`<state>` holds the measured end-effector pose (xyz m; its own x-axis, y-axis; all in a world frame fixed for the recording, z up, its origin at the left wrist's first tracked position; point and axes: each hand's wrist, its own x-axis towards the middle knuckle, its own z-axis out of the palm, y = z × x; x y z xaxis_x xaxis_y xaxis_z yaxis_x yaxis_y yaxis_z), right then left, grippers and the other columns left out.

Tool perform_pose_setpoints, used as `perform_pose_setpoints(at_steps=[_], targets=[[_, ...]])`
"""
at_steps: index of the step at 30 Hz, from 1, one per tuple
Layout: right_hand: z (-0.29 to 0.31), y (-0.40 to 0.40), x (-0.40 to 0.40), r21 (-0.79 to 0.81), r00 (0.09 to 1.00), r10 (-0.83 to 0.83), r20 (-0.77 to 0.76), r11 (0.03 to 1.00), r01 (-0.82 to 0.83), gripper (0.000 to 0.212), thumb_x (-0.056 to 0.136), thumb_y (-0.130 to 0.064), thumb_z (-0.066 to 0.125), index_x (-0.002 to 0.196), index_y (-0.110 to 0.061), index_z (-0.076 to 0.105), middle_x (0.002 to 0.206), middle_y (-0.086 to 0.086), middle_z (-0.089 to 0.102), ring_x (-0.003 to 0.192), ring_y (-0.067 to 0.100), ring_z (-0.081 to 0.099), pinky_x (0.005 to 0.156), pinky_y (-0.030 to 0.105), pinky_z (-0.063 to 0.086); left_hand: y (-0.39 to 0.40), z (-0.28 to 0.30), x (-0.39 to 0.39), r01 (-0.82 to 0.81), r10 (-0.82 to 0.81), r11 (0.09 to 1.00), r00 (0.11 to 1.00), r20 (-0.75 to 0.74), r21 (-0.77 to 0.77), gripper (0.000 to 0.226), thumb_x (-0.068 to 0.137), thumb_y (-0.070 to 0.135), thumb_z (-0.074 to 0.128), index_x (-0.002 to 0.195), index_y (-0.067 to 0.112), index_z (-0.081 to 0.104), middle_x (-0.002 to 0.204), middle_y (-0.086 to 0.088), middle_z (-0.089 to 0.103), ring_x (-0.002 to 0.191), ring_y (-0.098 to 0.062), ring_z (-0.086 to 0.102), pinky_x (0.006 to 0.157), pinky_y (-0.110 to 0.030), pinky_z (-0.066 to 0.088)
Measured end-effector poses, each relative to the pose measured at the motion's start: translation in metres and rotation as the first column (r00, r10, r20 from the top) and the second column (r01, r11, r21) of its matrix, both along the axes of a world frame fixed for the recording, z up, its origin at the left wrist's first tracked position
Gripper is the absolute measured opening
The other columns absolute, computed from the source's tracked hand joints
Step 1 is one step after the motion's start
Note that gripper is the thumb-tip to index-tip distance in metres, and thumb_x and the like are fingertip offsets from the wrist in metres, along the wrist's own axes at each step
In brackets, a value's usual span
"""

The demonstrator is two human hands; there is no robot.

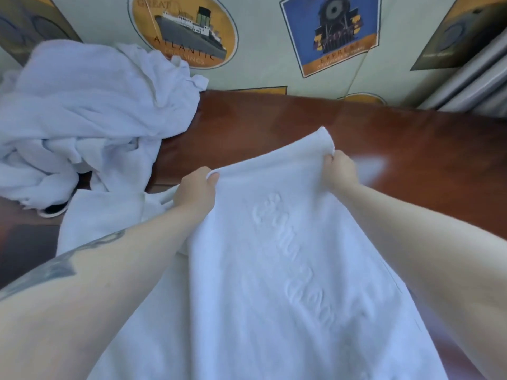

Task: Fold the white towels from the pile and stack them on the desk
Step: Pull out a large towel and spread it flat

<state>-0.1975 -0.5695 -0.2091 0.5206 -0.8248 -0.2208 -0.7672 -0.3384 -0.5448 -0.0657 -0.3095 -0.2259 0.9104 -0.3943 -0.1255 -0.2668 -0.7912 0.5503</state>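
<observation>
A white towel (274,270) with raised lettering hangs stretched between my two hands over the front of the reddish-brown desk (301,124). My left hand (196,192) grips its far edge at the left, thumb on top. My right hand (338,167) grips the same edge near the far right corner, which pokes up past my fingers. The towel's lower part runs out of the frame toward me. A crumpled pile of white towels (90,119) lies on the desk's left end, apart from my hands.
A wall with ship and train poster prints (329,37) stands right behind the desk. Grey metal rails (477,83) slant at the back right. A dark shoe with a white sole (55,209) peeks out below the pile at the left.
</observation>
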Motion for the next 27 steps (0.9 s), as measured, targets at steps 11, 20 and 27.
perform_pose_setpoints(at_steps=[11,20,27], targets=[[-0.020,0.003,0.006,-0.160,0.992,-0.101,-0.077,0.983,0.087,0.034,0.092,-0.004,0.041,0.125,-0.015,0.042,0.127,0.009,0.045,0.096,0.032,0.053,0.069,0.036,0.033,-0.007,-0.028,-0.013,0.023,-0.034,0.998,0.978,0.206,0.055,0.022,0.100,0.037,0.046,0.100,0.015,0.050,0.098,-0.005,0.051,0.087,-0.031,0.054,0.062,-0.039,0.037],[-0.040,0.077,-0.014,-0.264,0.874,0.456,-0.166,0.833,-0.485,0.053,0.101,-0.038,0.038,0.151,-0.030,0.027,0.164,-0.002,0.008,0.151,0.016,0.001,0.118,0.039,-0.003,-0.008,-0.026,-0.018,0.045,-0.069,0.993,0.971,0.228,0.109,0.021,0.101,0.033,0.044,0.104,0.014,0.051,0.103,-0.008,0.053,0.094,-0.032,0.055,0.065,-0.041,0.039],[-0.047,0.074,-0.008,-0.197,0.819,0.449,-0.357,0.821,-0.536,0.057,0.101,-0.052,0.017,0.154,-0.041,0.000,0.164,-0.001,-0.012,0.149,0.023,-0.016,0.117,0.052,-0.008,0.009,-0.017,-0.023,0.164,-0.166,0.986,0.983,0.077,0.021,0.041,0.090,0.034,0.062,0.123,0.012,0.055,0.117,-0.008,0.055,0.111,-0.028,0.051,0.093,-0.042,0.043]])
